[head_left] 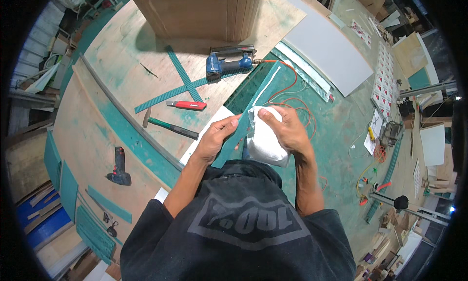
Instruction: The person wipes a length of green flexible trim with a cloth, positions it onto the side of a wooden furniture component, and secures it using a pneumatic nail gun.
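Note:
Near my body, my left hand (217,138) pinches the edge of a long, flat green strip (241,133) between thumb and fingers. The strip slants away to the upper right, and a white line, like a bead of glue, runs along its far part. My right hand (288,130) is wrapped round a plump white bag (265,143), thumb on top. The bag's narrower, crumpled end lies against the strip, close to my left fingertips. What is inside the bag cannot be seen.
Ahead on the worktable lie a blue nail gun (229,66) with an orange hose, crossed green ribbed strips (183,75), a red utility knife (187,105) and a hammer (173,128). A cordless drill (119,168) rests at left. Beyond stands a large brown box (195,15); a white panel (331,52) lies right.

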Action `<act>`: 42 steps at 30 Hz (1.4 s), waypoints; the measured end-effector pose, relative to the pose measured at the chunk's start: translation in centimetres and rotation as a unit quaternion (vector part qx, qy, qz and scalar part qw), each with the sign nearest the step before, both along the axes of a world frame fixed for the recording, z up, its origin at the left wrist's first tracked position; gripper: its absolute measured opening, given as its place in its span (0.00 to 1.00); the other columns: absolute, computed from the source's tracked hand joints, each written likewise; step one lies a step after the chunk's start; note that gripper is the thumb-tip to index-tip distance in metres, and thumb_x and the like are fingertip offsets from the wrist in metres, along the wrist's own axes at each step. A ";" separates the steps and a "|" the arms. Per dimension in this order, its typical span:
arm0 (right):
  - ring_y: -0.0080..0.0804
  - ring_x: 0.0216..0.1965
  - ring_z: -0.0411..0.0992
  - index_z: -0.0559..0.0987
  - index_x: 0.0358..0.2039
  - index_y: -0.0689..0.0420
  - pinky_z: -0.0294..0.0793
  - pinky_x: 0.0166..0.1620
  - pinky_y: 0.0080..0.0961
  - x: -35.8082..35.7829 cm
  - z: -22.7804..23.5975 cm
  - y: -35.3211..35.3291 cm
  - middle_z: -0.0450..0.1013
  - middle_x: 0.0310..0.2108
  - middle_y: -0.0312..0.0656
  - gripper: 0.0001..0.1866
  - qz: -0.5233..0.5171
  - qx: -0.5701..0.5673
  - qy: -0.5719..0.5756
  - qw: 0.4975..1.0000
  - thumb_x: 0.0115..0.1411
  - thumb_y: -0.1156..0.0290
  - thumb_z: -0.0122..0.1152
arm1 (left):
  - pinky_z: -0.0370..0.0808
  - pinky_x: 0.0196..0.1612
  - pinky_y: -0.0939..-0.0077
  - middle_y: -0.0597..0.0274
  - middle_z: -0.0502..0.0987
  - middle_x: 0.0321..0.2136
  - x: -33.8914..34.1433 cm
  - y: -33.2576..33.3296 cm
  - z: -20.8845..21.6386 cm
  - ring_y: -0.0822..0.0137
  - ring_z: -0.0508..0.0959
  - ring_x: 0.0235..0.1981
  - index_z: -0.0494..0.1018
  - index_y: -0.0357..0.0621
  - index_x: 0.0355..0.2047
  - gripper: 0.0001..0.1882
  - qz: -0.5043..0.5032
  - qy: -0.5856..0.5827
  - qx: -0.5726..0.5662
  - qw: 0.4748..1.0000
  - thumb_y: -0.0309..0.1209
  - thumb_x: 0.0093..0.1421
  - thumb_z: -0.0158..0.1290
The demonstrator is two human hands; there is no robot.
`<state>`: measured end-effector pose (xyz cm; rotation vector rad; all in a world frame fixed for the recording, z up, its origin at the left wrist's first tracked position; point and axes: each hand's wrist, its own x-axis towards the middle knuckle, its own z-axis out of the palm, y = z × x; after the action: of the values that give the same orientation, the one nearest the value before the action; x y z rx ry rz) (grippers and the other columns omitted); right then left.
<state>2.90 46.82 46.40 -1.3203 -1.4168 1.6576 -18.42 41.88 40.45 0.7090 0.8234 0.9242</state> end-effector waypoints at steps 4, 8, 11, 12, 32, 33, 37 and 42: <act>0.15 0.27 0.70 0.82 0.37 0.65 0.69 0.30 0.19 -0.5 0.0 -0.9 0.77 0.26 0.31 0.17 0.007 -0.015 -0.022 1.000 0.71 0.61 0.59 | 0.75 0.34 0.82 0.66 0.77 0.34 -0.2 -0.2 0.0 0.76 0.75 0.29 0.67 0.33 0.63 0.29 0.003 -0.019 -0.003 1.000 0.45 0.74 0.45; 0.15 0.27 0.70 0.82 0.38 0.65 0.69 0.30 0.18 -0.9 -0.2 -1.7 0.77 0.26 0.31 0.17 -0.001 -0.027 0.018 0.999 0.71 0.61 0.59 | 0.75 0.35 0.82 0.66 0.77 0.33 -0.1 -0.3 0.5 0.76 0.75 0.30 0.66 0.33 0.64 0.28 0.016 -0.060 -0.015 0.998 0.44 0.75 0.44; 0.15 0.26 0.70 0.82 0.38 0.65 0.68 0.29 0.19 -1.3 -0.4 -2.0 0.77 0.26 0.31 0.17 0.011 -0.028 0.018 0.999 0.70 0.61 0.59 | 0.76 0.38 0.83 0.65 0.78 0.36 0.2 -0.2 1.7 0.76 0.77 0.33 0.65 0.32 0.65 0.27 0.040 -0.082 -0.034 0.995 0.42 0.75 0.44; 0.14 0.26 0.69 0.82 0.37 0.64 0.68 0.29 0.19 -1.3 -0.5 -2.2 0.77 0.26 0.31 0.17 0.015 -0.027 0.006 1.000 0.70 0.61 0.59 | 0.76 0.39 0.83 0.65 0.78 0.37 0.3 -0.2 1.8 0.76 0.77 0.34 0.65 0.32 0.65 0.27 0.050 -0.088 -0.041 0.994 0.41 0.75 0.44; 0.15 0.24 0.69 0.84 0.38 0.64 0.67 0.26 0.22 -3.4 -0.7 -4.2 0.76 0.22 0.31 0.15 0.075 -0.047 -0.046 0.995 0.69 0.63 0.60 | 0.79 0.43 0.79 0.61 0.78 0.44 0.2 1.5 -0.8 0.75 0.78 0.37 0.67 0.37 0.62 0.23 0.118 -0.186 -0.043 0.974 0.40 0.74 0.47; 0.15 0.24 0.69 0.84 0.38 0.64 0.68 0.26 0.23 -3.5 -0.7 -4.2 0.76 0.22 0.32 0.15 0.080 -0.048 -0.054 0.994 0.68 0.63 0.61 | 0.79 0.42 0.79 0.61 0.78 0.44 0.2 1.7 -0.8 0.75 0.78 0.37 0.68 0.38 0.60 0.23 0.121 -0.183 -0.040 0.975 0.41 0.74 0.47; 0.17 0.23 0.70 0.84 0.38 0.64 0.68 0.27 0.25 -3.6 -0.9 -4.2 0.77 0.22 0.34 0.15 0.105 -0.054 -0.075 0.990 0.68 0.63 0.61 | 0.79 0.41 0.78 0.61 0.78 0.43 0.1 2.5 -0.7 0.74 0.79 0.37 0.68 0.40 0.60 0.22 0.142 -0.182 -0.037 0.972 0.41 0.73 0.48; 0.13 0.24 0.67 0.84 0.39 0.64 0.65 0.27 0.19 -4.5 -0.3 -4.2 0.75 0.23 0.30 0.17 0.141 -0.086 -0.090 0.982 0.69 0.60 0.62 | 0.79 0.39 0.77 0.60 0.78 0.42 -0.7 3.8 -1.0 0.74 0.78 0.36 0.70 0.42 0.59 0.21 0.179 -0.181 -0.026 0.967 0.42 0.73 0.49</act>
<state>-1.55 42.58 46.11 -1.4502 -1.6598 1.9215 -19.08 45.67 39.50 0.3307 0.6534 1.3073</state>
